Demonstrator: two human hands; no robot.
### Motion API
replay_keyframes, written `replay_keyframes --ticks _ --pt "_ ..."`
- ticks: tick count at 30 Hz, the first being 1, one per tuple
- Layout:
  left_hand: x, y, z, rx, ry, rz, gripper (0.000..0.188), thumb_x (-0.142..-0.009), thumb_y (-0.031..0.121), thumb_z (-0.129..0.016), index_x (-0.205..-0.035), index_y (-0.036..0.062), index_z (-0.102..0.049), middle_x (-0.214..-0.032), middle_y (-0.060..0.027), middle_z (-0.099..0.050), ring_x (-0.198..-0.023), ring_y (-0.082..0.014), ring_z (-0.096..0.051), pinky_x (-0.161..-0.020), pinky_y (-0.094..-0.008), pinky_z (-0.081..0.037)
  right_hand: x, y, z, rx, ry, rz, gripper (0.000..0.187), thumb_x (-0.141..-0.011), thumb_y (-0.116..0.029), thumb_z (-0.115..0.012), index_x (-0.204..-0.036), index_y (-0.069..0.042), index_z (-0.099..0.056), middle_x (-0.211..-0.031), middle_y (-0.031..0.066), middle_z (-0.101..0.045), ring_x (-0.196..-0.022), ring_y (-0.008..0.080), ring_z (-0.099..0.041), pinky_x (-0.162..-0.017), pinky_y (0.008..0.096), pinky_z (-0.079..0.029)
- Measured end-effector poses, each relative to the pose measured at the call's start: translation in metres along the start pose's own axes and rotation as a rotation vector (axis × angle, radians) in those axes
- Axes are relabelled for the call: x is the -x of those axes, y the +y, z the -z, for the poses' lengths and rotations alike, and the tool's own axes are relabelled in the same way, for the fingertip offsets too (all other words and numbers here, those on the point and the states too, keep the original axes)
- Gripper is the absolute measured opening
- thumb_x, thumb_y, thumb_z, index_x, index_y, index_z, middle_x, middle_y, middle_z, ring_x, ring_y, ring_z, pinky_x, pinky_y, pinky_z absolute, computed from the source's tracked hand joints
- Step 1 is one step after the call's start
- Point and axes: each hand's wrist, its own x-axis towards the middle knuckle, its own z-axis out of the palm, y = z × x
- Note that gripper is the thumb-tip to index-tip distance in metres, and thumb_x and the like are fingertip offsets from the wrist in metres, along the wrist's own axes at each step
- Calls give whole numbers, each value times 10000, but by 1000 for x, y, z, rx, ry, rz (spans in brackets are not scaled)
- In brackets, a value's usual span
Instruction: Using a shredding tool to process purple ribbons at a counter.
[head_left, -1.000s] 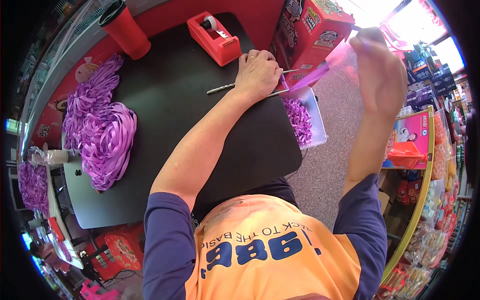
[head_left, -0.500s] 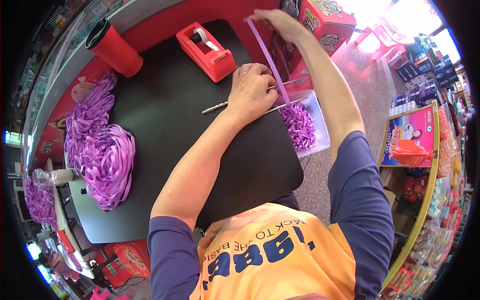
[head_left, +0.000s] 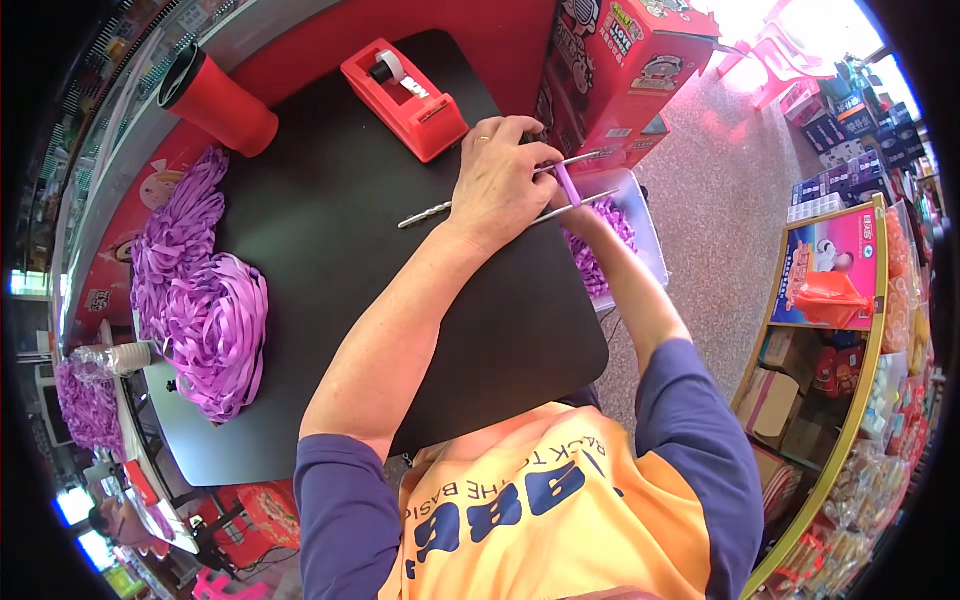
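My left hand [head_left: 500,185] is closed around two thin metal rods [head_left: 574,209] at the table's right edge. They stick out to the right past the edge, and a spiral-grooved end [head_left: 425,215] lies over the tabletop. A purple ribbon [head_left: 567,185] is looped across both rods just beyond my fingers. My right hand [head_left: 578,222] is beneath the rods, close to the left; its fingers are hidden. Below it, a translucent plastic bin [head_left: 652,240] holds a heap of short purple ribbon pieces [head_left: 598,262].
On the black table [head_left: 400,320] sit a red tape dispenser [head_left: 405,100], a red tumbler [head_left: 220,105] and large bundles of purple ribbon [head_left: 215,335] at left. Red boxes [head_left: 625,75] stand beyond the bin. A gold-edged display shelf [head_left: 860,380] is at the right.
My right hand has come down from above the red boxes to beneath the rods. The ribbon, stretched upward before, now wraps across both rods. My left hand keeps its grip.
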Motion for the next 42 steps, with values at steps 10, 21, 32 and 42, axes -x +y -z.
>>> replay_keyframes --ticks 10,21,32,42 --pt "2 -5 4 8 -64 42 234 -715 139 -617 -925 114 -716 -1170 -79 -559 -1162 -281 -439 -1005 -406 -320 149 -152 27 -73 124 -241 241 -946 -184 -494 -993 -8 -651 -899 19 -493 -889 140 -465 -794 256 -372" --pt "2 -4 3 38 -70 48 243 -709 150 -623 -929 113 -718 -1186 -101 -549 -1164 -291 -442 -1006 -400 -327 161 -222 43 -142 227 -12 398 -927 -363 -503 -872 -16 -690 -860 29 -474 -851 158 -444 -783 295 -365" --pt "1 -5 4 2 -65 65 210 -704 167 -626 -861 63 -717 -1159 -102 -567 -1151 -290 -458 -996 -399 -334 51 -270 83 -243 171 448 542 -945 -452 -414 -808 -4 -686 -817 72 -487 -795 175 -463 -738 309 -369" --pt "3 -6 7 7 -76 66 216 -693 175 -644 -848 40 -712 -1143 -99 -572 -1155 -285 -451 -1004 -400 -325 -87 -219 98 97 -42 170 618 -1000 -455 -228 -1104 -6 -639 -979 42 -557 -905 159 -528 -823 286 -394"
